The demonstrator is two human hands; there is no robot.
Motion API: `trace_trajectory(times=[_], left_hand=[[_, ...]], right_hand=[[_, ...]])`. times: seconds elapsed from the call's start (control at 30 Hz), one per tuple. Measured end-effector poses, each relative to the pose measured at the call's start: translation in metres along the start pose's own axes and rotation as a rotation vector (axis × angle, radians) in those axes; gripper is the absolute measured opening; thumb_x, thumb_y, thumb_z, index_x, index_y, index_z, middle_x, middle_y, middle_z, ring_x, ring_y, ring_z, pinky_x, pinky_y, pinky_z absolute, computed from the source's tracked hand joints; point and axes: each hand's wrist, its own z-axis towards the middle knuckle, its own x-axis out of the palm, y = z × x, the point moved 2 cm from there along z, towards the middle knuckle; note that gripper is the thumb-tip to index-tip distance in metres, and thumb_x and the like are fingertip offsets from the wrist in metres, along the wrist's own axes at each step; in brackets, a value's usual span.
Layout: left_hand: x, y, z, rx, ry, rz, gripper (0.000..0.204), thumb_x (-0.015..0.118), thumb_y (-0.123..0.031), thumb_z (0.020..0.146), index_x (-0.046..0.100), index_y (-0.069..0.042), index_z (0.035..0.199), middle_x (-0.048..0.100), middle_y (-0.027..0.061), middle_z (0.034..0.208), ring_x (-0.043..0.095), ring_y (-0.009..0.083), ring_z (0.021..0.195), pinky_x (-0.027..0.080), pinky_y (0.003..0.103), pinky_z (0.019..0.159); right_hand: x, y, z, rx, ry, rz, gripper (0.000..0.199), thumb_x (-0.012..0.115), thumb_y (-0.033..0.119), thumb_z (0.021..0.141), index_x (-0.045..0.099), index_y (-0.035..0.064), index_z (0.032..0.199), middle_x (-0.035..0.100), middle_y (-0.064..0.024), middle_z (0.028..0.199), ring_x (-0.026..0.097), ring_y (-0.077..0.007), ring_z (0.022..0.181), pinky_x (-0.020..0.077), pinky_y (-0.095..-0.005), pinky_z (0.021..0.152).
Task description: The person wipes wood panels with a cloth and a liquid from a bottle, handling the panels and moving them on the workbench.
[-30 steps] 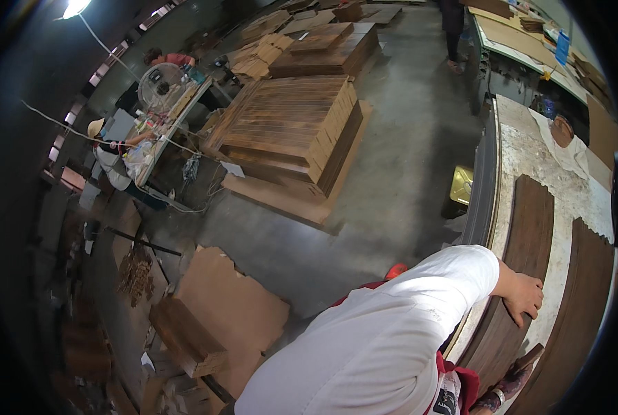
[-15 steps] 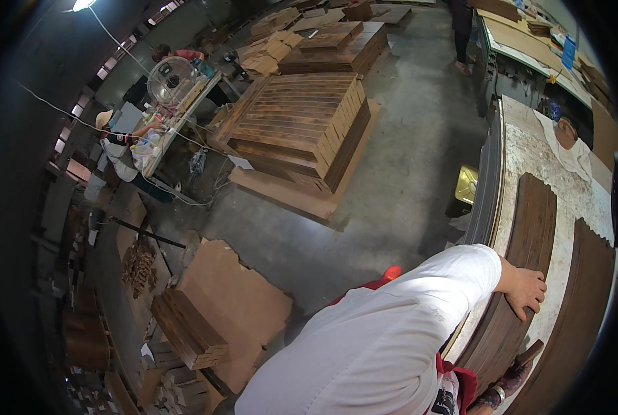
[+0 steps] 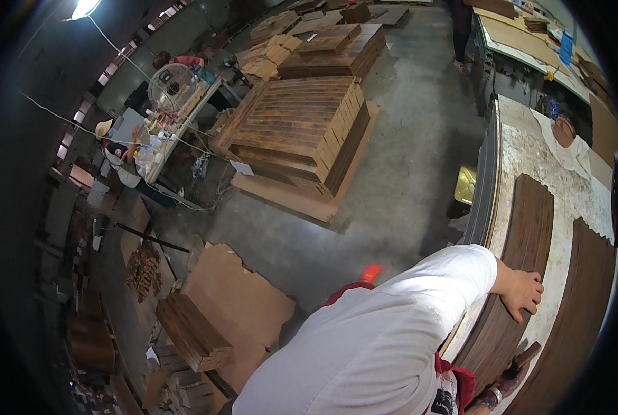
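My left hand, at the end of a white sleeve, lies across a row of long dark-brown wooden boards on the bench. Its fingers are bent over the boards' right edge and grip them. Closer to the lower edge, my right hand looks dark or stained, with a band at the wrist. It is closed on a small flat brown block, held over the same boards; its fingers are partly hidden. A second row of dark boards lies to the right, with a pale strip of bench between.
The worn white bench bears a white cloth and a round brown object at its far end. A golden tin stands beside it. Stacked planks sit on the floor. Co-workers are at a table with a fan.
Both hands keep nearly the same places on the boards. The view has shifted slightly. A red thing beside my body shows farther left, and the capped co-worker's arm has moved.
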Motion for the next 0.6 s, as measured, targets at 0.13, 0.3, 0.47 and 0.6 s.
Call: trace_trajectory(times=[0.13, 0.3, 0.47, 0.6], left_hand=[[-0.001, 0.001, 0.000, 0.010, -0.021, -0.007, 0.047, 0.056, -0.059, 0.084, 0.068, -0.022, 0.110, 0.063, 0.0030, 0.111, 0.048, 0.0251, 0.116, 0.030, 0.049, 0.100], [0.003, 0.001, 0.001, 0.003, -0.035, -0.022, 0.046, 0.057, -0.059, 0.083, 0.069, -0.022, 0.108, 0.063, 0.0032, 0.110, 0.048, 0.0251, 0.115, 0.030, 0.049, 0.100], [0.001, -0.001, 0.003, -0.006, -0.028, -0.019, 0.047, 0.056, -0.059, 0.083, 0.069, -0.021, 0.107, 0.063, 0.0034, 0.110, 0.048, 0.0252, 0.115, 0.030, 0.048, 0.100], [-0.004, 0.000, 0.003, 0.005, 0.001, -0.028, 0.047, 0.056, -0.059, 0.084, 0.068, -0.020, 0.108, 0.063, 0.0038, 0.111, 0.048, 0.0254, 0.116, 0.030, 0.048, 0.100]], right_hand=[[0.000, -0.001, -0.001, 0.021, -0.026, 0.031, 0.045, 0.046, 0.018, 0.095, 0.044, 0.0058, 0.138, 0.057, -0.0093, 0.125, 0.056, -0.0253, 0.110, 0.0444, -0.0370, 0.095], [0.000, -0.002, 0.000, 0.032, -0.041, 0.043, 0.045, 0.046, 0.019, 0.095, 0.044, 0.0060, 0.138, 0.057, -0.0093, 0.125, 0.056, -0.0254, 0.110, 0.0442, -0.0371, 0.095], [-0.005, -0.002, -0.002, 0.038, -0.056, 0.056, 0.046, 0.046, 0.020, 0.095, 0.044, 0.0062, 0.139, 0.057, -0.0092, 0.125, 0.056, -0.0254, 0.110, 0.0440, -0.0372, 0.096], [-0.011, -0.003, -0.003, 0.029, -0.077, 0.079, 0.046, 0.046, 0.020, 0.095, 0.044, 0.0063, 0.139, 0.057, -0.0092, 0.125, 0.056, -0.0254, 0.110, 0.0438, -0.0373, 0.096]])
